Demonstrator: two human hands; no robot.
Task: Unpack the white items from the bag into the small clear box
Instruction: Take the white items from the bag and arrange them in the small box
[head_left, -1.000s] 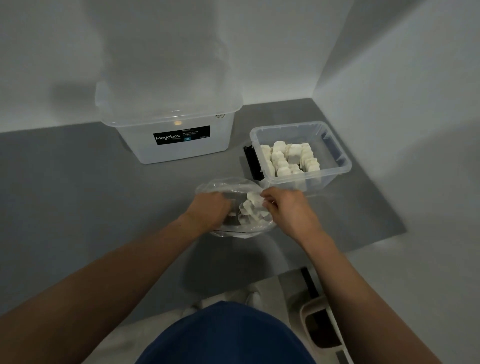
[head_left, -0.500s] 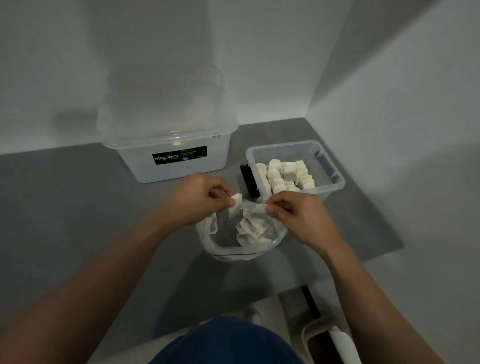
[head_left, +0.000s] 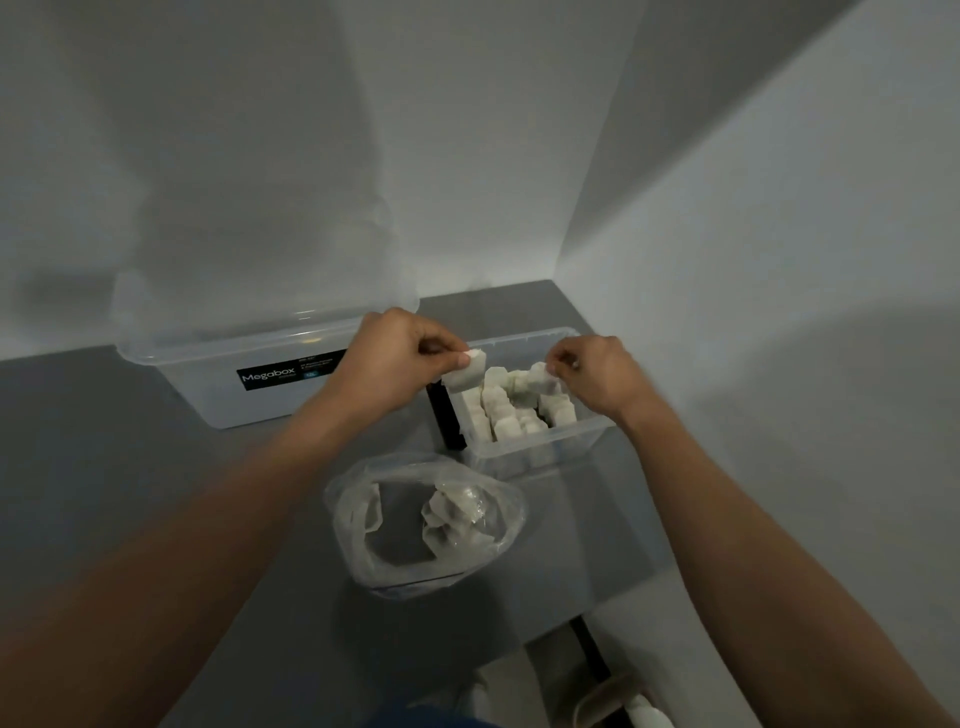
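The small clear box (head_left: 540, 451) stands on the grey surface at the right, with several white items (head_left: 506, 415) stacked inside. My left hand (head_left: 400, 358) pinches one white item (head_left: 467, 371) over the box's left rim. Over the stack, my right hand (head_left: 597, 371) pinches another white item (head_left: 541, 375). In front of the box lies the clear plastic bag (head_left: 358, 514), open, with a few white items (head_left: 452, 514) left inside; neither hand touches it.
A large clear box (head_left: 260, 374) with a black Megabox label stands at the back left against the wall. A black object (head_left: 447, 421) sits by the small box's left side. White walls close the back and right. The surface's front edge runs below the bag.
Both hands lifted from the bag and moved forward to the small clear box, each carrying a white item. The camera view tilted upward.
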